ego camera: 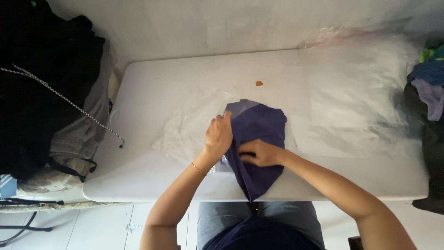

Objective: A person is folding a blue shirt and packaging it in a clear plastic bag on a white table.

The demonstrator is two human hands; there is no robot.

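Observation:
A dark blue cloth lies on a white table, its lower end hanging over the near edge. A clear plastic bag lies under and to the left of it. My left hand grips the cloth's upper left edge together with the plastic. My right hand presses flat on the middle of the cloth, fingers pointing left. A thin bracelet sits on my left wrist.
A heap of black and grey clothes with a braided cord fills the left side. More clear plastic covers the table's right half. Coloured clothes pile up at the right edge. A small orange scrap lies beyond the cloth.

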